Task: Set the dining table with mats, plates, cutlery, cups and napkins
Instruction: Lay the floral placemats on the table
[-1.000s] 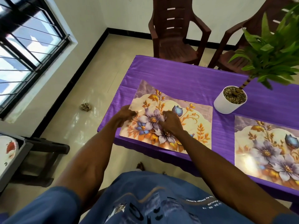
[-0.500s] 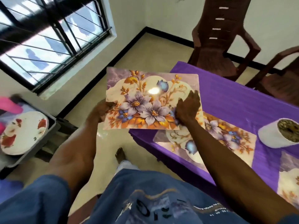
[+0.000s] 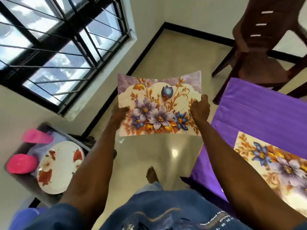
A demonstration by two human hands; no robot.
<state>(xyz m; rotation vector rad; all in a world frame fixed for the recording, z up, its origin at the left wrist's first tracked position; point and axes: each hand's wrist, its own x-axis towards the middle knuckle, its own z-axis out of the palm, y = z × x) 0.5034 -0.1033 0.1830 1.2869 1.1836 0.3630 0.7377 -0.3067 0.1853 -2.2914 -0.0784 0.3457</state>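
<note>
2 hands — left hand and right hand — fingers pinched on opposite edges of 1 floral mat, off the table.

The person wears a blue short-sleeved shirt of a denim-like shade, its sleeves ending above the elbows and leaving both forearms bare. The shirt front carries a printed design: pale curved lines, dark lettering shapes low in the middle, and small rows of white text toward the right side, too blurred to read. The left hand and right hand are bare, with no rings, watch or bands visible. Light trouser fabric shows below the shirt hem, above a bare foot.
</note>
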